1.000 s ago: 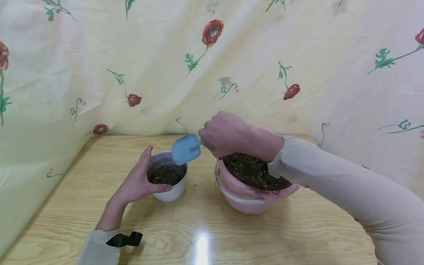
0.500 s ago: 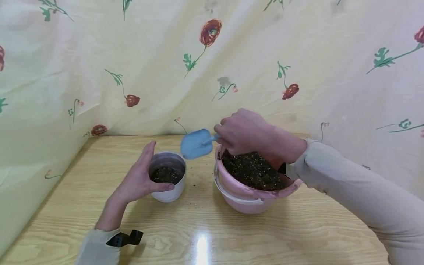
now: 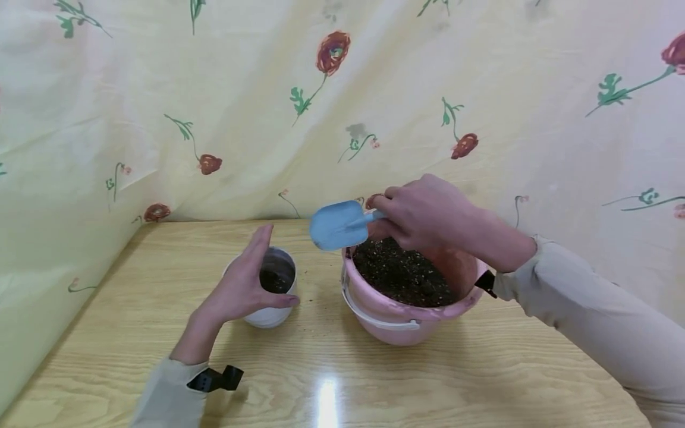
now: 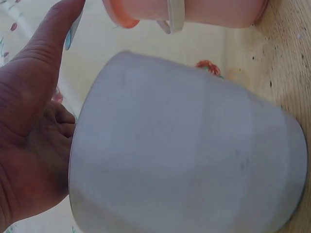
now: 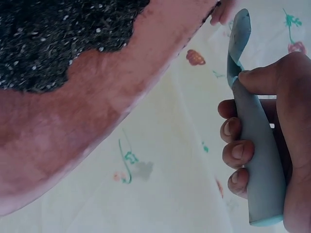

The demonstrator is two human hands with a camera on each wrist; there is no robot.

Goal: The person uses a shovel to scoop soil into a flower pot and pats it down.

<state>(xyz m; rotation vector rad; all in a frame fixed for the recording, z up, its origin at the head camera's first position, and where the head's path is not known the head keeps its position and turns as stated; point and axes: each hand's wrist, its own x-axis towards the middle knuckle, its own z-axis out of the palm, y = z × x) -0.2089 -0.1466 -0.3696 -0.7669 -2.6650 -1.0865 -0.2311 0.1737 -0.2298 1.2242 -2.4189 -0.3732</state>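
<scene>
Floral cloth (image 3: pixel 241 71) | broad-bladed blue scoop (image 3: pixel 338 226) gripped by right hand (image 3: pixel 436 214) | left hand (image 3: pixel 239 288) spread near white pot (image 3: pixel 267 318)

White pot (image 4: pixel 184 145) partly beyond left wrist view's bottom edge
</scene>
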